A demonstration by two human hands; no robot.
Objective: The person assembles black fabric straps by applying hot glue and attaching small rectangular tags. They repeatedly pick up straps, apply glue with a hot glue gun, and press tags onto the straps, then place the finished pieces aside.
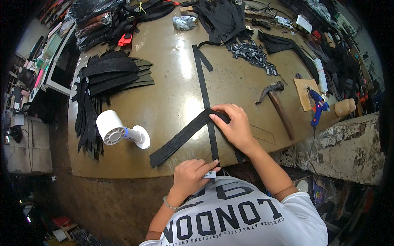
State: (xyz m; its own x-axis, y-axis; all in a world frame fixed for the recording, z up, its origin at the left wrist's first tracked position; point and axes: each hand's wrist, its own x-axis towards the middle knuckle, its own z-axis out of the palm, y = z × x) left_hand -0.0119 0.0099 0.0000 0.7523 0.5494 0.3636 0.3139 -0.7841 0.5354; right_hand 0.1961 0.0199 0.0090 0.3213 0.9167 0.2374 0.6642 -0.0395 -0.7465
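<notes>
A wide ribbed black webbing strap (178,138) lies at a slant near the table's front edge, bent over at its upper end. My right hand (237,128) grips that bend between thumb and fingers. Beneath it runs a long narrow black strap (202,82), stretching from the table's middle toward me. With closed fingers my left hand (189,174) pinches the near end of the narrow strap at the table edge. A small pale label (209,174) shows under those fingers; whether it is attached to the strap I cannot tell.
A white handheld fan (117,129) and bundled black straps (108,78) stand left. To the right lie a hammer (279,106), a blue glue gun (317,107) and a tape roll (344,108). Small black-and-grey pieces (252,55) and a clear tub (184,22) are farther back.
</notes>
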